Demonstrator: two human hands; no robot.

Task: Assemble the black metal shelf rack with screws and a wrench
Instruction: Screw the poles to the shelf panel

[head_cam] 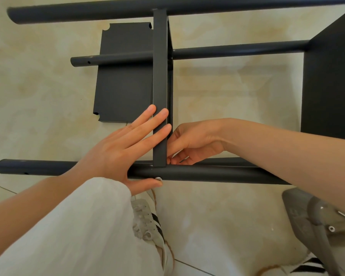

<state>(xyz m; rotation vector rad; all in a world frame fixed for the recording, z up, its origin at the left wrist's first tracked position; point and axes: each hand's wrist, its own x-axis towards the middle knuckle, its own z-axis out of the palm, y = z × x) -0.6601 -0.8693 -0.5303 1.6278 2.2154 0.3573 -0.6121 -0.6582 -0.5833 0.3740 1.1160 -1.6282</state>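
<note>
Right at the near tube [197, 173], which runs left to right across the head view, the upright shelf panel [159, 86] meets it edge-on, its long axis running away from the person toward the far tube [108, 11]. The joint where panel and near tube touch is what the coming move seems to turn on. A silver screw head [158, 178] sits on the near side of that tube, just below the panel's end, so the screw axis points away from the person, along the panel.

The left hand [116, 154] lies flat and spread, fingers [157, 119] pressed on the panel's left face, thumb tucked under the tube and touching the screw head; it clamps nothing, it only steadies. The right hand [189, 144] comes in from the right, fingertips curled against the panel's right face just above the tube. Whether they pinch a nut or other small part, I cannot tell; the panel hides the tips. Both hands are at the joint; the left thumb is nearest the screw.

A middle tube [237, 49] crosses behind the panel, and a loose shelf plate [124, 76] lies flat on the tiled floor [38, 86] to the left. Another black panel [331, 80] stands at the right, cut off by the frame edge. A grey tool [311, 220] lies near the right forearm, partly covered and blurred; it is hard to say if it is the wrench. Trousers [68, 236] and a shoe [147, 222] fill the lower part of the view.
</note>
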